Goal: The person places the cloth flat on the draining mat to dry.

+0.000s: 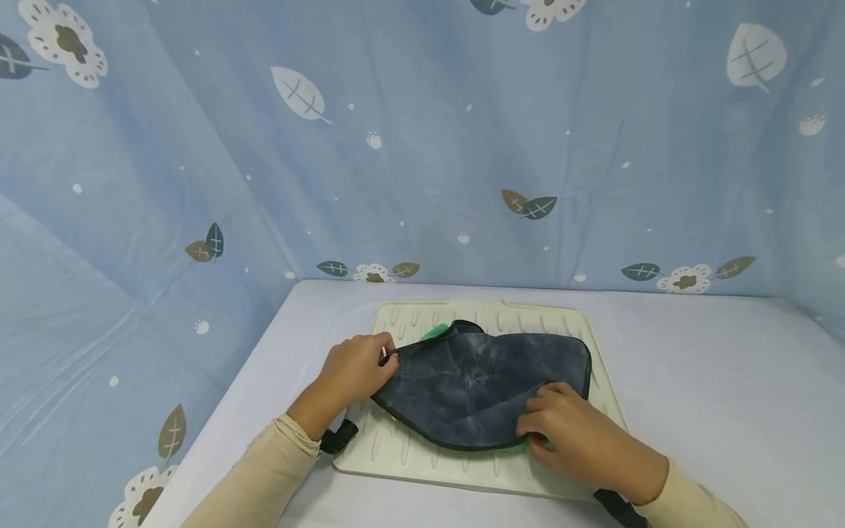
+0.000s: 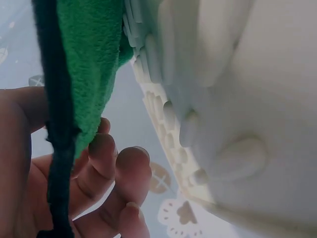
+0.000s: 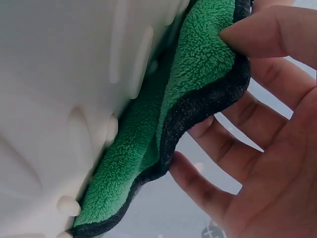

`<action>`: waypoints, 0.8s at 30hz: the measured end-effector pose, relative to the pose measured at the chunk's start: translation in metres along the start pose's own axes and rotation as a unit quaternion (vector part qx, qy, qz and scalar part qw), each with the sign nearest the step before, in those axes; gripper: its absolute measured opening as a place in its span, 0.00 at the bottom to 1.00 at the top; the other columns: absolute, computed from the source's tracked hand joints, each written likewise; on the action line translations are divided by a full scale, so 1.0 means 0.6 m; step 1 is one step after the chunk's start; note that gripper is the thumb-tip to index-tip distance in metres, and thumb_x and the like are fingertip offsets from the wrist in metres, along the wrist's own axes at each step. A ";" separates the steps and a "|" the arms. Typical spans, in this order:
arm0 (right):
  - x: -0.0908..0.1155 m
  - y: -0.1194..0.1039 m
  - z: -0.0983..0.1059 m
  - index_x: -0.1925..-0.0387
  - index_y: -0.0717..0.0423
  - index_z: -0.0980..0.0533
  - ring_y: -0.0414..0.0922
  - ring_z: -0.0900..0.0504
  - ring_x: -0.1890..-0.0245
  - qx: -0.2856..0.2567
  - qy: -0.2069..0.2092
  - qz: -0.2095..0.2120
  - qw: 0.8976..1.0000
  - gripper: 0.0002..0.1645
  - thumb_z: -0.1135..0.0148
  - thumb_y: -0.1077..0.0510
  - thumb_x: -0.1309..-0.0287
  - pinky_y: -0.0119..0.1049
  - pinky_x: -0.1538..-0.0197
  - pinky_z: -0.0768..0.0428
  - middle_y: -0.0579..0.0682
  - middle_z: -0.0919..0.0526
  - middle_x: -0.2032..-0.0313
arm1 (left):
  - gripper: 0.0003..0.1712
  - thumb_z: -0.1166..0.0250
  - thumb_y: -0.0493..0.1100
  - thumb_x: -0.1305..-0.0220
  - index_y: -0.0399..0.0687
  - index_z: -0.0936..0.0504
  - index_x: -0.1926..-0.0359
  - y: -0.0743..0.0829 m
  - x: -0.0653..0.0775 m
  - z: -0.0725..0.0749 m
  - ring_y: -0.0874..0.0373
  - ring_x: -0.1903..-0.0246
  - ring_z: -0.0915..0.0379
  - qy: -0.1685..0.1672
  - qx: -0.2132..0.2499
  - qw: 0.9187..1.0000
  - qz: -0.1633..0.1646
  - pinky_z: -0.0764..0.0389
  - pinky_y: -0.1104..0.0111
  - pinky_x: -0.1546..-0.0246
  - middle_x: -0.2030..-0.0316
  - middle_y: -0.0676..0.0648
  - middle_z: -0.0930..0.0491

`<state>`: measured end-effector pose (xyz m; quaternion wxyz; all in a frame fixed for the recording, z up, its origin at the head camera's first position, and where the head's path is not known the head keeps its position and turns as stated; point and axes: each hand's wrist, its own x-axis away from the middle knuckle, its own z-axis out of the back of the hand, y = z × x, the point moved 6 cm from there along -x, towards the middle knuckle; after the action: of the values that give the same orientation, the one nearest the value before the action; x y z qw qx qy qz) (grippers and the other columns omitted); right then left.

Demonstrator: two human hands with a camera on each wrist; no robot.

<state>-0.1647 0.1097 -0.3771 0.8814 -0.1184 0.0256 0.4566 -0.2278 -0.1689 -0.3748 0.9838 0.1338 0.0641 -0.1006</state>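
A microfiber cloth [image 1: 485,381], dark grey above and green plush beneath with a black border, is spread bent over a cream ridged draining board [image 1: 409,458]. My left hand [image 1: 356,370] pinches its left edge, thumb and fingers on either side. In the left wrist view the green underside [image 2: 89,64] hangs beside the raised ridges. Near the lower right edge, my right hand [image 1: 571,433] pinches the border. The right wrist view has the thumb on the green pile [image 3: 205,59] and fingers behind the black trim [image 3: 198,101], with that edge lifted off the board.
The board lies on a white-covered table [image 1: 713,381]. Behind and to the left hangs a blue curtain [image 1: 422,147] printed with leaves and flowers. Black straps [image 1: 339,438] are worn at both wrists, below beige sleeves [image 1: 264,469].
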 end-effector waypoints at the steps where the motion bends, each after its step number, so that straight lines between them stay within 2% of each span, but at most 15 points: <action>1: 0.001 -0.001 0.000 0.68 0.36 0.16 0.33 0.23 0.65 -0.001 -0.001 0.000 1.000 0.12 0.28 0.60 0.46 0.56 0.49 0.24 0.29 0.22 0.69 | 0.06 0.35 0.48 0.34 0.56 0.20 0.68 -0.001 0.001 0.000 0.61 0.85 0.37 -0.001 -0.002 1.000 0.003 0.38 0.67 0.83 0.84 0.58 0.30; 13: 0.010 -0.005 -0.011 0.69 0.35 0.16 0.29 0.24 0.67 -0.040 -0.029 -0.009 0.999 0.12 0.29 0.60 0.46 0.57 0.47 0.25 0.28 0.22 0.70 | 0.06 0.37 0.48 0.34 0.54 0.20 0.67 -0.007 0.003 0.000 0.61 0.87 0.41 -0.012 -0.003 1.000 0.016 0.42 0.68 0.84 0.87 0.56 0.32; 15: 0.010 -0.005 -0.011 0.71 0.34 0.18 0.27 0.26 0.71 -0.047 -0.032 -0.009 0.998 0.11 0.29 0.57 0.43 0.56 0.48 0.25 0.27 0.24 0.74 | 0.06 0.37 0.48 0.33 0.54 0.20 0.67 -0.007 0.002 -0.001 0.61 0.87 0.41 -0.013 -0.003 1.000 0.016 0.42 0.68 0.84 0.87 0.56 0.32; 19: 0.009 -0.005 -0.011 0.78 0.32 0.24 0.25 0.36 0.81 -0.065 -0.033 -0.012 0.997 0.15 0.32 0.53 0.38 0.54 0.50 0.23 0.26 0.33 0.83 | 0.06 0.36 0.48 0.33 0.54 0.19 0.67 -0.011 0.001 -0.006 0.61 0.86 0.39 -0.024 -0.006 0.999 0.021 0.40 0.67 0.83 0.85 0.56 0.31; 21: 0.008 -0.004 -0.012 0.79 0.33 0.24 0.25 0.39 0.83 -0.068 -0.035 -0.016 0.997 0.15 0.31 0.53 0.39 0.53 0.51 0.23 0.26 0.35 0.86 | 0.06 0.36 0.49 0.33 0.54 0.19 0.67 -0.012 0.001 -0.009 0.60 0.85 0.37 -0.034 -0.010 0.999 0.023 0.38 0.67 0.82 0.84 0.56 0.29; 24: 0.007 -0.002 -0.013 0.73 0.36 0.20 0.24 0.36 0.81 -0.062 -0.041 -0.025 0.997 0.09 0.26 0.54 0.45 0.52 0.52 0.23 0.25 0.31 0.84 | 0.07 0.35 0.49 0.34 0.54 0.19 0.67 -0.013 0.000 -0.013 0.60 0.84 0.36 -0.049 -0.015 0.998 0.022 0.37 0.66 0.81 0.83 0.56 0.28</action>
<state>-0.1606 0.1107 -0.3853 0.8838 -0.1542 -0.0415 0.4397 -0.2302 -0.1738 -0.3843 0.9896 0.1152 0.0142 -0.0846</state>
